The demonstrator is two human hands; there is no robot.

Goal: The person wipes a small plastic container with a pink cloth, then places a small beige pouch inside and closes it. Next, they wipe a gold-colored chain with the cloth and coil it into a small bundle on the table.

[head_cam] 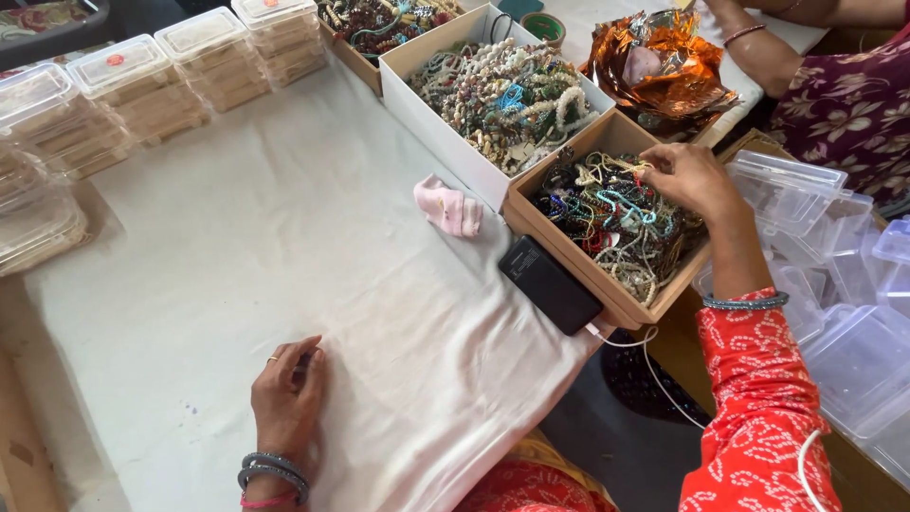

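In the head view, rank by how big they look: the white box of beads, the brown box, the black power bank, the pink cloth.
1. White box
2. Brown box, close behind; it is nearer the camera, so this order is unsure
3. Black power bank
4. Pink cloth

Stacks of clear plastic lidded boxes (142,90) line the far-left edge of the cloth-covered surface (237,256); one lid carries a small round red sticker (115,60). More empty clear plastic containers (834,284) pile at the right. A white rectangular cardboard box (431,123) and a brown cardboard box (569,261) sit side by side, touching. A second brown box (353,59) stands behind. Crumpled orange foil wrapping (664,66) lies beyond them.
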